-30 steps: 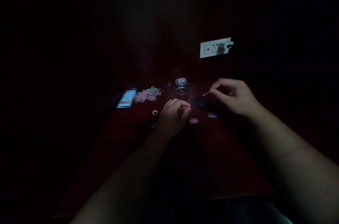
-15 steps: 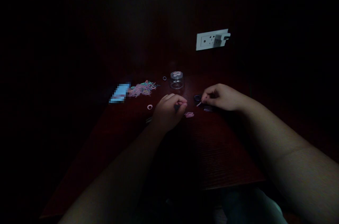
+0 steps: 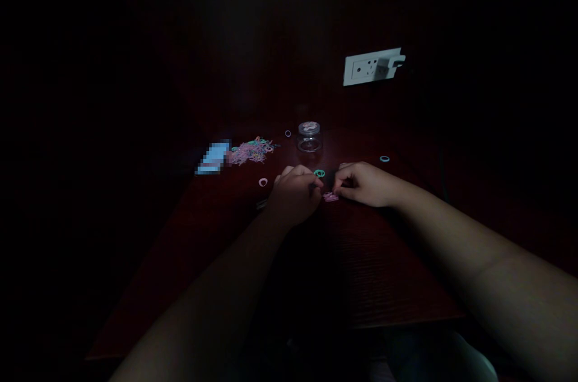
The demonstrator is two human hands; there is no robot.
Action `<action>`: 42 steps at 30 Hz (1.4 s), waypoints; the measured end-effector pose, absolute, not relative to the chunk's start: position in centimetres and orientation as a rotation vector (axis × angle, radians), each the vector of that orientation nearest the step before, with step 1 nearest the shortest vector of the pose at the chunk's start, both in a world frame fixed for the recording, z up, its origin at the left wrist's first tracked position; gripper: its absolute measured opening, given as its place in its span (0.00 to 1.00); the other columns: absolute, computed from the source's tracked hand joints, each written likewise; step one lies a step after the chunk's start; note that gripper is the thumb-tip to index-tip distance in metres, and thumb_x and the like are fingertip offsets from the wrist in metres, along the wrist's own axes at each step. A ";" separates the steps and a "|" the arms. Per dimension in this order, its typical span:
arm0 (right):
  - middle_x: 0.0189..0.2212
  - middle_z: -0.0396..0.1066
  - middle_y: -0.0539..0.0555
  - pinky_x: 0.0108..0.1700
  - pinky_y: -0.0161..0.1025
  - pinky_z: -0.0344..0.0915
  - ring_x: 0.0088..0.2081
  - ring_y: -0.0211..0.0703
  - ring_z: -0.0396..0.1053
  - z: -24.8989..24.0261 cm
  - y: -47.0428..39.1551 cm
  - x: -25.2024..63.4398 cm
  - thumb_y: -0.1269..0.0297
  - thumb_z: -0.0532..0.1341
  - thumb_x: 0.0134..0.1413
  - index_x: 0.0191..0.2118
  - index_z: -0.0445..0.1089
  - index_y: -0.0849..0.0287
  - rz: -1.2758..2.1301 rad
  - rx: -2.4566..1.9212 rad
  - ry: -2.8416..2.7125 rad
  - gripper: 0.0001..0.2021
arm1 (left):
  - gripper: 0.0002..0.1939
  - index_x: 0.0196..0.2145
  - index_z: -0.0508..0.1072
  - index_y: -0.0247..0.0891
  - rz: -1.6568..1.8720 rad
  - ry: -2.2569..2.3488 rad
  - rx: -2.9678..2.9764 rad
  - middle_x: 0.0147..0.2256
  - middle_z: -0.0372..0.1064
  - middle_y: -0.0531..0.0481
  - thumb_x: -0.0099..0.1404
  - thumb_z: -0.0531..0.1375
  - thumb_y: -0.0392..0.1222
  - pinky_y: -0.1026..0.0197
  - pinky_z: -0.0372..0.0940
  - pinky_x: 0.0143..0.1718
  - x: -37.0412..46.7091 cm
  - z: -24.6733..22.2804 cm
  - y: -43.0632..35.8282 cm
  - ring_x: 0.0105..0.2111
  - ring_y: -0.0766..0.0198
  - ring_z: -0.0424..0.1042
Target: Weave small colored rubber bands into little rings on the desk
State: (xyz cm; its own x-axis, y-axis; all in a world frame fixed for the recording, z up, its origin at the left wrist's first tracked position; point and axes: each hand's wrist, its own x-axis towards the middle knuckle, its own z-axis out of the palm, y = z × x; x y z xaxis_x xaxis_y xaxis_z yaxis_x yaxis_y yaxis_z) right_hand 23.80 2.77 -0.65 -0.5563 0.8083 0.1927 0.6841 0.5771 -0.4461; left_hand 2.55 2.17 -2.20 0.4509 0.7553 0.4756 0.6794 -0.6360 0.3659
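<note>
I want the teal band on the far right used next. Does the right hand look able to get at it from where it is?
Probably yes. The teal band lies alone on the bare table, just beyond and right of the right hand, with nothing between them. The hand seems busy at the pink bands, though.

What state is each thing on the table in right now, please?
Glass jar: upright, lid on.
Loom band pile: loose, spread out.
Pink bands: at both hands' fingertips.
Left hand: curled shut.
Right hand: pinching.
Wall socket: plug inserted.
</note>
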 end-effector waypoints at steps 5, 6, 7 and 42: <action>0.27 0.74 0.50 0.32 0.35 0.57 0.28 0.38 0.67 -0.5 2.8 24.0 0.70 0.61 0.49 0.29 0.76 0.57 0.416 -1.289 -2.461 0.05 | 0.03 0.30 0.79 0.44 0.922 1.226 2.576 0.40 0.73 0.49 0.59 0.63 0.39 0.51 0.63 0.44 2.5 -2.5 2.3 0.42 0.55 0.68; 0.27 0.74 0.50 0.31 0.35 0.56 0.28 0.38 0.67 -0.5 2.8 24.0 0.69 0.61 0.49 0.29 0.76 0.57 0.410 -1.301 -2.462 0.05 | 0.03 0.29 0.79 0.44 0.920 1.226 2.576 0.40 0.73 0.49 0.59 0.64 0.39 0.51 0.63 0.44 2.5 -2.6 2.3 0.43 0.54 0.68; 0.26 0.74 0.50 0.31 0.35 0.56 0.28 0.38 0.67 -0.5 2.8 24.0 0.69 0.62 0.49 0.29 0.76 0.57 0.403 -1.309 -2.467 0.05 | 0.02 0.29 0.79 0.45 0.918 1.230 2.573 0.41 0.73 0.50 0.59 0.64 0.40 0.51 0.63 0.44 2.5 -2.7 2.3 0.43 0.54 0.68; 0.22 0.64 0.52 0.29 0.39 0.57 0.25 0.43 0.64 0.6 2.7 24.3 0.58 0.47 0.65 0.27 0.59 0.55 0.159 -1.345 -2.082 0.16 | 0.18 0.49 0.71 0.38 1.187 2.072 1.872 0.48 0.75 0.46 0.65 0.50 0.30 0.59 0.64 0.54 -8.6 -4.2 8.8 0.50 0.60 0.72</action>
State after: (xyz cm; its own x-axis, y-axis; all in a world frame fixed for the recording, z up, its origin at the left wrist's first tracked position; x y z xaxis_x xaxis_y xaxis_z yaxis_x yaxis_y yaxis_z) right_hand 24.29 2.73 0.65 -0.2662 0.8524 0.4500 0.7741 0.4673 -0.4271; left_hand -8.61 8.78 -4.23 -0.2353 0.8819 0.4086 0.7984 -0.0644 0.5986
